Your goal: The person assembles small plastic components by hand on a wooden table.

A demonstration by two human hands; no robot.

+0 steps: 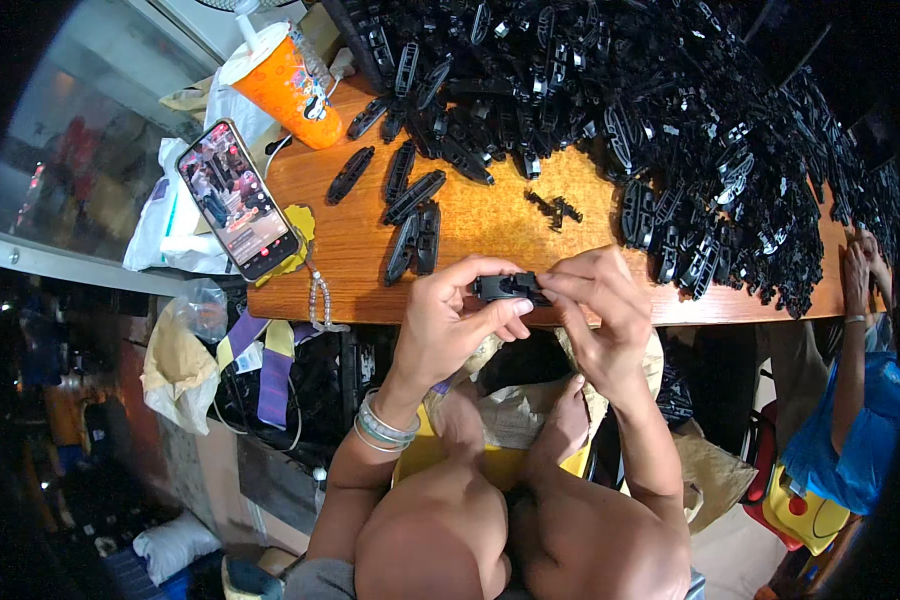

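Just off the table's near edge, my left hand (448,312) is closed around a small black plastic part (505,287), thumb along its lower side. The fingertips of my right hand (602,310) pinch at the part's right end; whether they hold a separate small piece there is hidden. Beyond my hands, a few tiny black pieces (554,209) lie loose on the wooden table (500,235). To the left of them are several longer oval black plastic parts (413,198), some leaning against each other.
A large heap of black plastic parts (530,80) covers the table's far side and right. At left, a lit phone (238,200) leans near an orange cup (288,88) with a straw. On the far right another person's arm (852,350) reaches to the table.
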